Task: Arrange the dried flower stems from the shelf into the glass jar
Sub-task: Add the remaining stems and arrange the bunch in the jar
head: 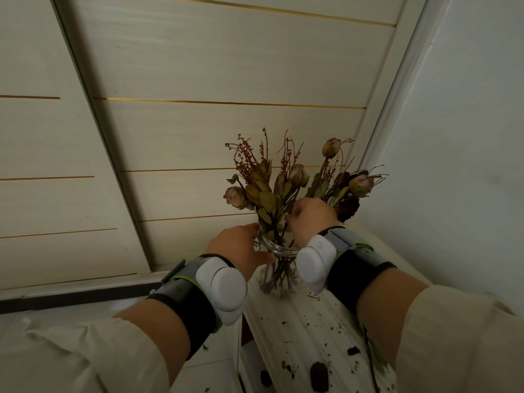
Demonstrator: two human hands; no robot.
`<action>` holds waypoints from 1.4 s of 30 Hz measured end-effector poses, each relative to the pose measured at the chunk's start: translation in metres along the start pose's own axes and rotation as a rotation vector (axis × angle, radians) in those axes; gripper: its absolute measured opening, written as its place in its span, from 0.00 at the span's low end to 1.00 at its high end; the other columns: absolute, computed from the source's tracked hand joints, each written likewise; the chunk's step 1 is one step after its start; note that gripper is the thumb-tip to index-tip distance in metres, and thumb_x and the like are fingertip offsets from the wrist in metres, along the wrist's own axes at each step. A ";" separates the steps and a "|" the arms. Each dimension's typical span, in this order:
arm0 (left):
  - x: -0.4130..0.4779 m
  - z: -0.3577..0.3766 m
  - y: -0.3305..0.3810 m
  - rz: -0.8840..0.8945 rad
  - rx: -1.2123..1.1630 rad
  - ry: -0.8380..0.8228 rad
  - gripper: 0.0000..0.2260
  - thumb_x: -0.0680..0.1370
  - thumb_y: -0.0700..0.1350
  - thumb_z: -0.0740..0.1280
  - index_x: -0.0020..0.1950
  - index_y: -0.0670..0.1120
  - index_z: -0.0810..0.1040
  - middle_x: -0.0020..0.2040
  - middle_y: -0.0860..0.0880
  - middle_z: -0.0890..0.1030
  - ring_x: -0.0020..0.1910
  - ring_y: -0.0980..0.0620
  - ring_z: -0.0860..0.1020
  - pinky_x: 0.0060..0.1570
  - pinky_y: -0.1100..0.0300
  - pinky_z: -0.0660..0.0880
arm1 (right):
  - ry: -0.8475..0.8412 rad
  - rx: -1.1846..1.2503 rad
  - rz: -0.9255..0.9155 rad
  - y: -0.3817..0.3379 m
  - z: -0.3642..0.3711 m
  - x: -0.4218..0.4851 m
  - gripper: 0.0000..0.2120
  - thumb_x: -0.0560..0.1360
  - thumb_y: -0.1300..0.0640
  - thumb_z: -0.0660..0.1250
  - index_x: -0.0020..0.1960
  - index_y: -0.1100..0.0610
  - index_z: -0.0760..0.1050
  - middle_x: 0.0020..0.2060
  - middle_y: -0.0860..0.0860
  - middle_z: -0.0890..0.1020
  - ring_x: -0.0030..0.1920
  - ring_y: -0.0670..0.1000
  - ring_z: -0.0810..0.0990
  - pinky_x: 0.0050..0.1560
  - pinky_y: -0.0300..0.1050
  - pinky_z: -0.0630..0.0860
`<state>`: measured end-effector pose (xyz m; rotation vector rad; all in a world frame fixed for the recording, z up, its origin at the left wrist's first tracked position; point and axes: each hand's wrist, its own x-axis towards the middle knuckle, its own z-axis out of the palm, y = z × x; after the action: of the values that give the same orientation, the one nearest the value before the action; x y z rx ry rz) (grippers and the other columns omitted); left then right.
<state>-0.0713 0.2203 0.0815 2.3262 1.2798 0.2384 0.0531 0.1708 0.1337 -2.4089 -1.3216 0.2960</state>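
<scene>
Fingers of right hand [310, 219] buried among stems [266, 199]

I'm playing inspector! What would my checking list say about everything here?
Surface: white ribbed shelf top, speckled with bits.
Job's things: dried flower stems stand in the glass jar; one loose stem lies near the shelf's right edge.
Clutter: dark crumbs and petal bits scattered about.
Hands: left hand holds the jar's neck; right hand grips stems above the rim.
Cables: nothing seen.
Surroundings: cream panelled wall with gold strips.
</scene>
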 end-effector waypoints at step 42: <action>-0.079 -0.015 0.086 -0.100 0.089 0.028 0.29 0.76 0.54 0.64 0.73 0.45 0.61 0.70 0.45 0.69 0.68 0.45 0.70 0.66 0.55 0.68 | 0.108 0.338 0.067 0.099 -0.057 -0.099 0.12 0.78 0.55 0.59 0.53 0.57 0.79 0.51 0.55 0.83 0.51 0.56 0.82 0.56 0.51 0.77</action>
<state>-0.0558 0.1206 0.1415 2.3316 1.4429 0.1849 0.0959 0.0263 0.1438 -2.1542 -1.0508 0.3699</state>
